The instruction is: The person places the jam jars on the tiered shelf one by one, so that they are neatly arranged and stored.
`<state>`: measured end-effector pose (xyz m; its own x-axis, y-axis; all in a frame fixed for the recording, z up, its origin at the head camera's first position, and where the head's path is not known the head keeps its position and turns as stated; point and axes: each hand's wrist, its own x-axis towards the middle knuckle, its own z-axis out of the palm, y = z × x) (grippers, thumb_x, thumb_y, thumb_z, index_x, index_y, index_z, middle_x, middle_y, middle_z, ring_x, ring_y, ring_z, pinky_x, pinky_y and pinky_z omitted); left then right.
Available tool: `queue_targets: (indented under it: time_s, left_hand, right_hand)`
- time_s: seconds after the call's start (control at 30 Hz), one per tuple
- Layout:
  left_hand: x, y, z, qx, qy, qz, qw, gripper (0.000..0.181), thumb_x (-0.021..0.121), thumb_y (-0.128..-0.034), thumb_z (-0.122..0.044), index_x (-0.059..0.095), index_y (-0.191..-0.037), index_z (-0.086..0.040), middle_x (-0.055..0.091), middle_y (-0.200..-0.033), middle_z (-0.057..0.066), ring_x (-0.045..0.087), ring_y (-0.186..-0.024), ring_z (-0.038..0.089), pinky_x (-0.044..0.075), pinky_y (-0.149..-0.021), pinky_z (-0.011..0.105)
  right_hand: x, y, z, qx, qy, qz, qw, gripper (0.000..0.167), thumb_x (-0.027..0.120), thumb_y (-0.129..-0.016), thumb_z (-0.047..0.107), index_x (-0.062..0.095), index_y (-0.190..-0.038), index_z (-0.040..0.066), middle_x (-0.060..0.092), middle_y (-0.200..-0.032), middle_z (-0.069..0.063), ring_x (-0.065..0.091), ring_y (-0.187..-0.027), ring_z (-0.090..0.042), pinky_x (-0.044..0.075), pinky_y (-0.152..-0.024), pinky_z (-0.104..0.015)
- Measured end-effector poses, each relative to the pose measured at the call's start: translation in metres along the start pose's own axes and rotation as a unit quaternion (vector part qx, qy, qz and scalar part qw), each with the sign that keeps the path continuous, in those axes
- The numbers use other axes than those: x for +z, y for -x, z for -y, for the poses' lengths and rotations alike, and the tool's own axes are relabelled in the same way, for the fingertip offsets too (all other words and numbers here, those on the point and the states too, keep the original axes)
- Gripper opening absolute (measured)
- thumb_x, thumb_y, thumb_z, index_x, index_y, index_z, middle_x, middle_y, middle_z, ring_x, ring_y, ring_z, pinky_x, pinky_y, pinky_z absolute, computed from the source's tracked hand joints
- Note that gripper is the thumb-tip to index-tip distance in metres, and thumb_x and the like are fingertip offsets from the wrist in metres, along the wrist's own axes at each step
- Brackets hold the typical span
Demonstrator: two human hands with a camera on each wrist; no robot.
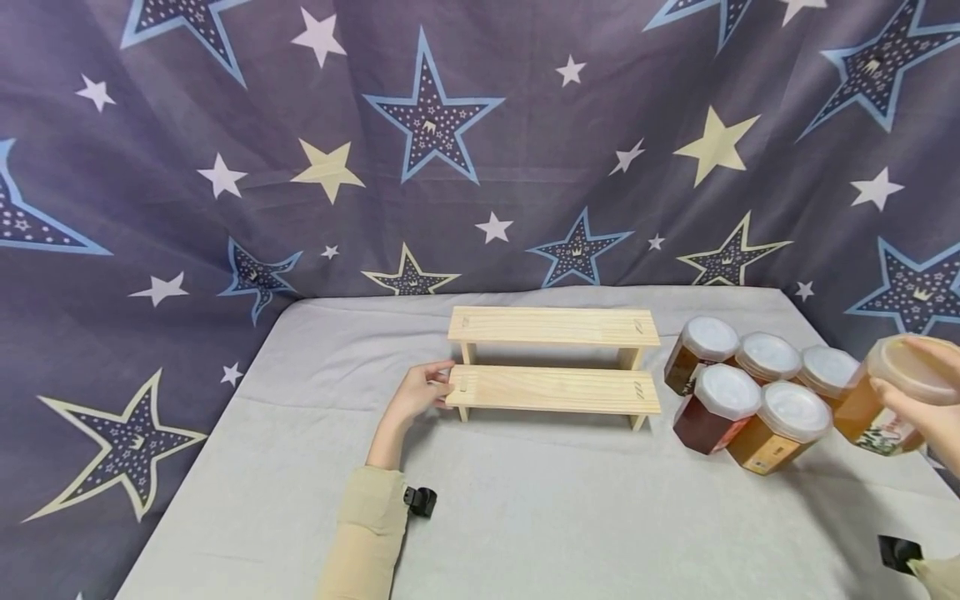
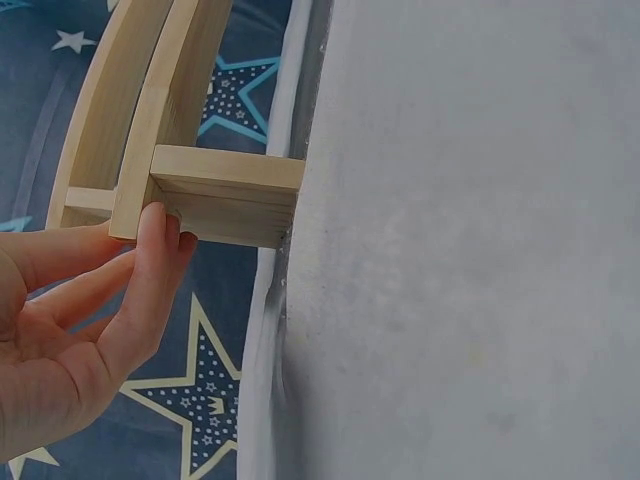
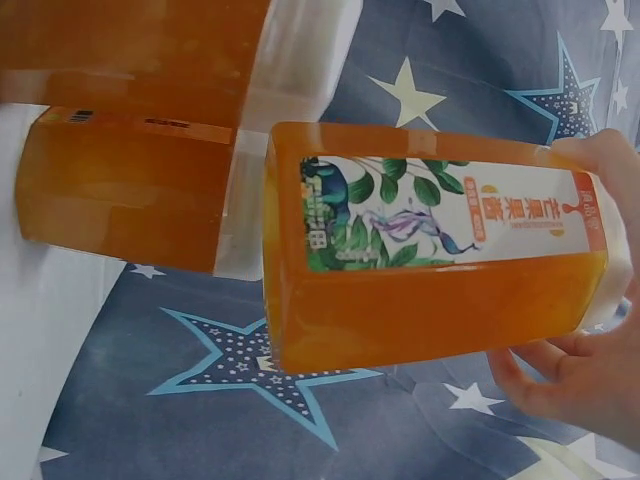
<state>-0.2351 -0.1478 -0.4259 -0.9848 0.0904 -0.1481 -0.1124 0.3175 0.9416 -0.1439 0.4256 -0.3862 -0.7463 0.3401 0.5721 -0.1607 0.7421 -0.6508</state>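
Note:
My left hand (image 1: 418, 392) pinches the left end of the lower board of a two-step wooden rack (image 1: 555, 388). In the left wrist view, thumb and fingers (image 2: 150, 265) lie on either side of the board's end. At the far right, my right hand (image 1: 933, 412) grips a jar of orange fruit jam (image 3: 430, 310) around its white lid, holding it above the cloth. Leaves and Chinese lettering show on its label (image 3: 440, 215). Close to its left stand several lidded jars, among them a dark red jar (image 1: 711, 417) and an amber jar (image 1: 776, 437).
A pale grey cloth (image 1: 525, 517) covers the table. Behind it and along the sides hangs a dark curtain (image 1: 525, 167) printed with stars. The standing jars are grouped just right of the rack.

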Motion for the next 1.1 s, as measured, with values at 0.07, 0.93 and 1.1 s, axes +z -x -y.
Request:
queue_targets:
  time_s: [0.07, 0.93, 1.1]
  left_hand:
    - [-0.001, 0.000, 0.001, -0.001, -0.001, -0.002, 1.0000, 0.045, 0.055, -0.0770, 0.012, 0.048, -0.122, 0.007, 0.051, -0.089, 0.017, 0.053, -0.061, 0.014, 0.059, -0.059, 0.031]
    - [0.001, -0.001, 0.004, 0.009, 0.003, -0.006, 0.9999, 0.045, 0.054, -0.0758, 0.014, 0.048, -0.121, 0.009, 0.052, -0.086, 0.016, 0.054, -0.062, 0.014, 0.059, -0.057, 0.030]
    - [0.000, 0.001, 0.002, 0.009, 0.003, -0.009, 0.9999, 0.045, 0.055, -0.0757, 0.014, 0.049, -0.120, 0.008, 0.052, -0.085, 0.015, 0.053, -0.060, 0.014, 0.059, -0.057, 0.030]
  right_hand:
    - [0.000, -0.004, 0.002, -0.008, -0.004, -0.001, 1.0000, 0.059, 0.065, -0.072, -0.002, 0.051, -0.126, 0.017, 0.044, -0.127, 0.014, 0.037, -0.102, 0.009, 0.035, -0.076, 0.004]
    - [0.045, -0.017, 0.146, -0.077, -0.024, 0.033, 0.9961, 0.050, 0.075, -0.061, 0.001, 0.062, -0.110, 0.004, 0.030, -0.099, 0.025, 0.030, -0.094, 0.008, 0.028, -0.067, -0.002]
    - [0.069, -0.024, 0.138, -0.087, -0.059, 0.045, 0.9934, 0.052, 0.078, -0.062, 0.008, 0.064, -0.111, 0.014, 0.038, -0.101, 0.018, 0.034, -0.095, 0.002, 0.032, -0.068, -0.004]
